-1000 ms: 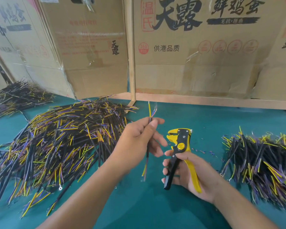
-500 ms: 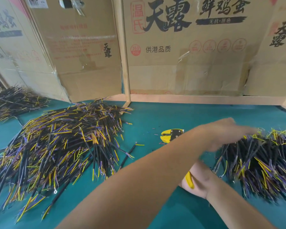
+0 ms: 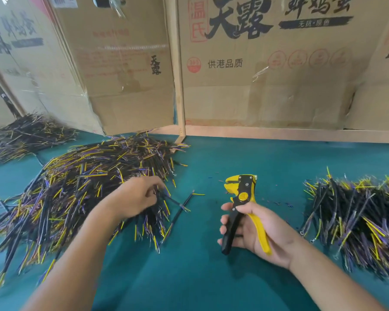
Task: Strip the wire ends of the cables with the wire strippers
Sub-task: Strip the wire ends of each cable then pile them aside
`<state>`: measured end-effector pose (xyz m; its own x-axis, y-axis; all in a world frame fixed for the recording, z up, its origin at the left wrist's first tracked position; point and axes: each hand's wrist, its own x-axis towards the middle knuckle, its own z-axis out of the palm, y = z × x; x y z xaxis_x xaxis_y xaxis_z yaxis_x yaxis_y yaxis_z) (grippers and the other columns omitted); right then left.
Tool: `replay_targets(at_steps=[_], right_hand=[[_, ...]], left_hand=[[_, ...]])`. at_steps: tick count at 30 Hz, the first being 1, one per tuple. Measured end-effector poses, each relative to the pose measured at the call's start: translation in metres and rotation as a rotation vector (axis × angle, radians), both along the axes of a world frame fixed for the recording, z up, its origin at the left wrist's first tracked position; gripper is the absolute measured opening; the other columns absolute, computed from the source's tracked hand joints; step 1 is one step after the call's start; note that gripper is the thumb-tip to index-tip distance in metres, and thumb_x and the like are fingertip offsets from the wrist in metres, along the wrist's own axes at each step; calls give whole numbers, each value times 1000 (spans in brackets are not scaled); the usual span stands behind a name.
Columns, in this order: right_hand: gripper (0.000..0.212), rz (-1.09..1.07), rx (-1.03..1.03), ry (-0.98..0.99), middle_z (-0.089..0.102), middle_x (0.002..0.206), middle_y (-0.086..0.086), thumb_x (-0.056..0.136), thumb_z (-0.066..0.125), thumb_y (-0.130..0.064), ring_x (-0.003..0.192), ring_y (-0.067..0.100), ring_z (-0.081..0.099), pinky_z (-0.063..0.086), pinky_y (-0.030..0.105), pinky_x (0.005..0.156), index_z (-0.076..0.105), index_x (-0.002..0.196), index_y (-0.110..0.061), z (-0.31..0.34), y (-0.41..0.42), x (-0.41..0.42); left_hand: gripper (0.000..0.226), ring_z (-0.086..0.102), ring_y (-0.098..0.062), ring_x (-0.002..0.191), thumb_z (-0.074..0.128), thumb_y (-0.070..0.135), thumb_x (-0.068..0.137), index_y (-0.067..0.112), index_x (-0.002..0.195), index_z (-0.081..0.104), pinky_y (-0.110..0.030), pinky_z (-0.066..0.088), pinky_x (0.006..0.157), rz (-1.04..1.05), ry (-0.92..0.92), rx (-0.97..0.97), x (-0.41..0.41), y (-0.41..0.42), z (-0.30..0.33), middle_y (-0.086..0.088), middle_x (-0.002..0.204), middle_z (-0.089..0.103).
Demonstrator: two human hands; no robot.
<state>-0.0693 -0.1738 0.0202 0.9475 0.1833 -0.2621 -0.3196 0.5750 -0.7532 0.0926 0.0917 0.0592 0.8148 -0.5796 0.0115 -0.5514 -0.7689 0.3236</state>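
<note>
At about nine o'clock on the teal-covered worktop [image 3: 200, 277] lies the large loose heap of black-sheathed cables with yellow and purple wire ends [image 3: 76, 194], and the left hand [image 3: 136, 197] now rests on its right edge. Its fingers are curled down among the cables and look to be pinching one black cable [image 3: 170, 200] that juts toward three o'clock, though motion blur keeps me from being sure the grip has closed on it. Half a second ago this same arm was stretched across to the smaller pile of black cables with yellow and purple ends [image 3: 357, 218] at three o'clock; a second ago it held a single cable upright beside the tool. So, as I judge it, one cable has been finished and dropped on the right-hand pile, and the hand has swung back to fetch the next from the unworked heap.

At the centre, toward five o'clock, the right hand [image 3: 254, 230] holds the yellow-and-black automatic wire strippers [image 3: 241, 196] upright, its fingers wrapped around the black handle and its palm against the yellow one. The handles stand apart and the tool's mouth is open and empty. The strippers have stayed in that hand throughout, now sitting a little lower and plainly in view again since the crossing arm has gone.

Behind everything, at twelve o'clock, stand brown printed cardboard cartons [image 3: 267, 75].
</note>
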Motion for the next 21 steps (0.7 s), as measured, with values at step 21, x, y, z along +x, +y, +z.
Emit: replay_targets(at_steps=[21], right_hand=[[33,18,17,14,58,93,23,90,54,-20,81,36,62,54,56,82,59,116,-2,-5,-3,5]], left_hand=[[42,44,-21,61,64,38,95,19,65,43,-42,46,59,-227,-421,-387,-43,-56,2,4,65,43]])
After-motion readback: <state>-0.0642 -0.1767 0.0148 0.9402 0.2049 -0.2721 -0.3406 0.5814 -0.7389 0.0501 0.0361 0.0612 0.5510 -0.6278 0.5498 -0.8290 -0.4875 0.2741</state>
